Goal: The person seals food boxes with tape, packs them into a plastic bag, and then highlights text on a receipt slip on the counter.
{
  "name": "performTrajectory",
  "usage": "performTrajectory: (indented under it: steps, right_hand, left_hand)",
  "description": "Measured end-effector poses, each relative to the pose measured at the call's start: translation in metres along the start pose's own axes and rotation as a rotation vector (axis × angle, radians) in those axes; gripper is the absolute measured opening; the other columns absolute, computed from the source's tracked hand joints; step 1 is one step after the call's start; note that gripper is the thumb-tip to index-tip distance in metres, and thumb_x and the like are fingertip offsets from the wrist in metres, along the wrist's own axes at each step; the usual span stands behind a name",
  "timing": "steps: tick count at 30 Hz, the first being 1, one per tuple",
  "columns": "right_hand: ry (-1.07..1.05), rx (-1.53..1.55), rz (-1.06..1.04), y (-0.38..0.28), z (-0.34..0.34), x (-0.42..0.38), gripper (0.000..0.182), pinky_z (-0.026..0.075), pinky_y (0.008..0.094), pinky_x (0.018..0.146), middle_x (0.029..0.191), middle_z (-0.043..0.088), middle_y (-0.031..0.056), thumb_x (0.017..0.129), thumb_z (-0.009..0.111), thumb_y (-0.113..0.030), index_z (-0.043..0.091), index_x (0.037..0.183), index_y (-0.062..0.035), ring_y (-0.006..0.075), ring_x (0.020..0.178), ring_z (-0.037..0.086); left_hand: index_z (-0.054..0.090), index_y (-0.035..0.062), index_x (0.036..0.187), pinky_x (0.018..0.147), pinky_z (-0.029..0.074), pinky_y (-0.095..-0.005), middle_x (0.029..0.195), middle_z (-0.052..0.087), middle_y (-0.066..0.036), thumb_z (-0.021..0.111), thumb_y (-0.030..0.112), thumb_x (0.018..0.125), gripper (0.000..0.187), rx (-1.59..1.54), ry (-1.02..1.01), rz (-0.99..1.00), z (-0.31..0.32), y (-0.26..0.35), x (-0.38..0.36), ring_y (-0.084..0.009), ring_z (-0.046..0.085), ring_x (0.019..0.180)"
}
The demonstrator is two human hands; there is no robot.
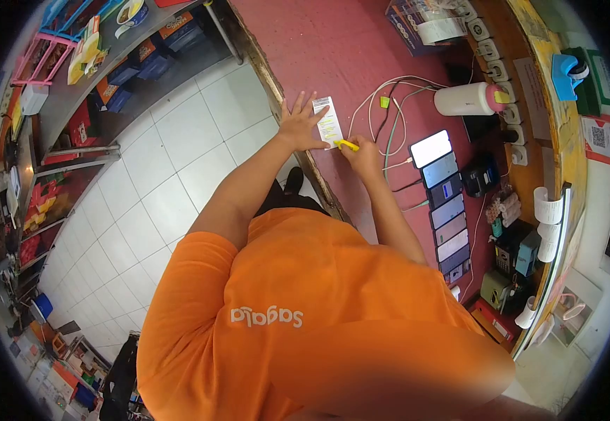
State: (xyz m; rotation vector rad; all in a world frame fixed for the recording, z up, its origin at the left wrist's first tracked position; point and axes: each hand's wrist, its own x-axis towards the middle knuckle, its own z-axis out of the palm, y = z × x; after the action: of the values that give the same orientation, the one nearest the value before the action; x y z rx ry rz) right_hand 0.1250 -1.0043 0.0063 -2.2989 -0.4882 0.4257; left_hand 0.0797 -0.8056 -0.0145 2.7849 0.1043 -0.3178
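Observation:
A narrow white printed slip (329, 128) with yellow marks across its lines lies on the red tabletop (319, 42). My left hand (299, 128) rests flat by the table's wooden edge, fingers spread, with some fingertips over the slip's left side. A yellow highlighter (348, 145) is gripped in my right hand (365, 158), its tip at the slip's lower right corner. The fingers of my right hand are closed round it.
Right of my hands are coiled cables (404, 116), a white bottle (463, 99) and a row of phones (448, 214). Power sockets (488, 50) line the far side. A shelf (157, 31) with boxes stands on the left, beyond white floor tiles (178, 133).

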Motion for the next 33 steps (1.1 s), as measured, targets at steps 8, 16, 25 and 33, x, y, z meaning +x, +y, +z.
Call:
performTrajectory:
  steps: [8,16,25,33]
  right_hand:
    - [0.179,0.081,0.171,0.030,-0.024,0.002,0.025,0.049,0.0358,0.065,0.080,0.065,0.0185,0.078,0.069,-0.021,0.064,0.091,0.0000,0.0298,0.073,0.064]
    - [0.278,-0.061,-0.040,0.073,-0.103,0.100,0.025,0.049,0.0324,0.072,0.089,0.067,0.0126,0.084,0.063,-0.020,0.065,0.104,-0.0058,0.0229,0.081,0.065]
    - [-0.166,-0.199,-0.037,0.084,-0.129,0.138,0.024,0.049,0.0341,0.078,0.091,0.067,0.0138,0.079,0.065,-0.015,0.066,0.101,-0.0064,0.0259,0.086,0.065]
    - [-0.202,-0.001,-0.047,0.094,-0.114,0.129,0.025,0.048,0.0328,0.078,0.091,0.067,0.0126,0.078,0.063,-0.015,0.066,0.100,-0.0037,0.0234,0.086,0.064]
  left_hand:
    - [0.030,0.0223,0.142,0.105,-0.002,-0.0629,0.152,0.008,-0.012,0.067,0.064,0.058,0.101,-0.038,0.055,0.026,0.005,-0.001,-0.001,-0.0322,0.000,0.140]
    - [0.066,-0.0002,0.103,0.059,0.048,-0.0239,0.086,0.067,-0.010,0.061,0.016,0.085,0.025,-1.139,0.181,-0.276,0.014,0.038,0.018,-0.0120,0.063,0.073]
    - [0.039,0.0052,0.134,0.053,0.055,-0.0389,0.097,0.058,-0.012,0.066,0.020,0.081,0.062,-1.371,-0.235,-0.177,0.028,0.091,0.102,-0.0179,0.059,0.069]
    - [0.029,0.0148,0.140,0.055,0.053,-0.0381,0.084,0.059,-0.004,0.069,0.018,0.078,0.073,-1.522,-0.363,-0.267,0.027,0.109,0.111,-0.0148,0.058,0.069]
